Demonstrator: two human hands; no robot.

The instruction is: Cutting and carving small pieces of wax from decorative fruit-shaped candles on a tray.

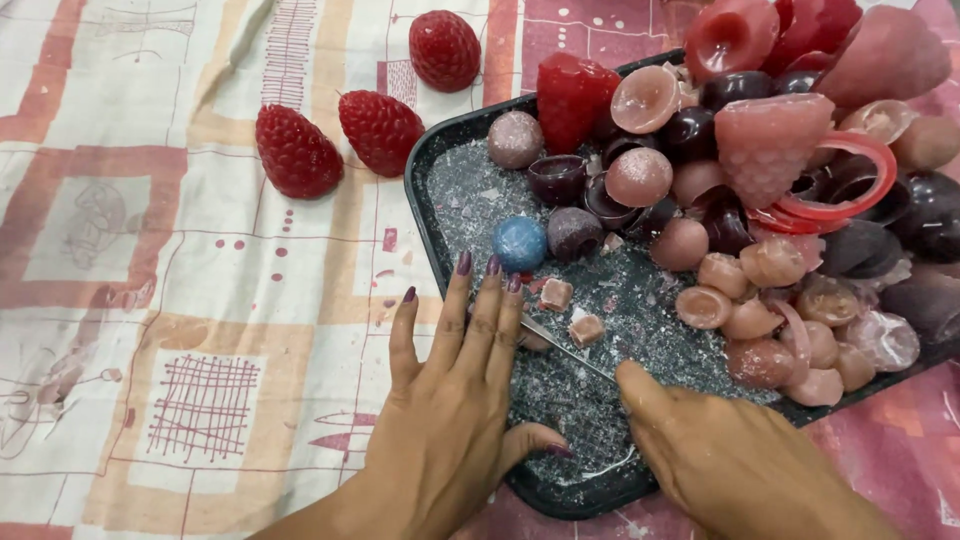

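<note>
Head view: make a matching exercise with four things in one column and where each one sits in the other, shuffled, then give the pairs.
Things:
1. blue ball
2. three red raspberry shapes
3. left hand
4. thin blade

Places:
A. on the patterned cloth, outside the tray
B. under the left fingers and reaching to the right hand
C. flat across the near left rim of the dark tray
D. in the tray, just beyond the left fingertips

Pairs: 1-D, 2-A, 3-C, 4-B

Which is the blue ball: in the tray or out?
In: the blue ball rests on the dark tray floor, just beyond the left hand's fingertips.
</note>
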